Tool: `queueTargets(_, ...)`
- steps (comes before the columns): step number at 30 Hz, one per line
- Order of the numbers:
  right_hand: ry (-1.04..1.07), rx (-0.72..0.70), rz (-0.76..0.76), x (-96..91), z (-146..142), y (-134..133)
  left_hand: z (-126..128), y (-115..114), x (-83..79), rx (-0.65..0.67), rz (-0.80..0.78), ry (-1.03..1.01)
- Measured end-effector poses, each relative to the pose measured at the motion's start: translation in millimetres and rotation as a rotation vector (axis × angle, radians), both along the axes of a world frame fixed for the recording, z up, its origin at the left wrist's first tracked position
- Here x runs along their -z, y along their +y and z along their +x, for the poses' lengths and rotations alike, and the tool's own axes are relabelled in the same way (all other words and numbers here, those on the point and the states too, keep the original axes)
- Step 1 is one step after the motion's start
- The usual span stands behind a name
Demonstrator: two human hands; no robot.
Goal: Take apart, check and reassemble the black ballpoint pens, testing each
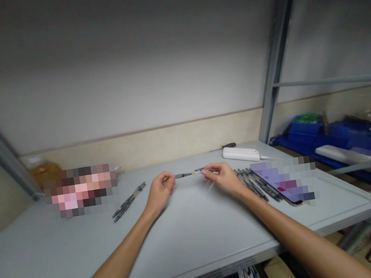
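Observation:
Over the middle of the table, a thin grey pen [183, 175] is stretched level between my two hands. My left hand [160, 190] pinches its left end between thumb and fingers. At the other end my right hand [224, 177] has its fingertips closed on the pen's light, slender part, and a short dark piece shows by those fingertips; whether it is separate I cannot tell. Left of my left hand lie a few grey pens [130, 201] side by side. Several more pens [253, 184] lie in a row just beyond my right wrist, partly hidden by it.
A phone [264, 176], partly blurred out, lies right of the pen row. Behind it are a white power strip [240, 154] and a screwdriver [228, 145]. A pixelated pink item [82, 191] and a jar [42, 169] stand back left. Metal posts [273, 61] frame the table [192, 231].

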State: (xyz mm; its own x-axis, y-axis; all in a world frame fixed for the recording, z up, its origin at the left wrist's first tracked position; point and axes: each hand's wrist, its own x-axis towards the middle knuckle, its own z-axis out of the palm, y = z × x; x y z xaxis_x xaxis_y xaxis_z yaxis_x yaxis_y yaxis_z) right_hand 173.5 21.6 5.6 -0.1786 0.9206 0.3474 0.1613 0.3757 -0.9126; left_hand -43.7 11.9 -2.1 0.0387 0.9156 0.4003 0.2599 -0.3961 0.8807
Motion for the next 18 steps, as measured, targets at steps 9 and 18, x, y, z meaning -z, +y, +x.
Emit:
queueTargets(9,-0.142,-0.034,-0.063,-3.3,-1.8,-2.9,1.4,-0.7,-3.9,0.017,-0.047,-0.168)
queueTargets(18,-0.045,-0.031,0.032,-3.7,1.3,-1.8,-1.6,4.5,1.9,0.004,-0.047,-0.224)
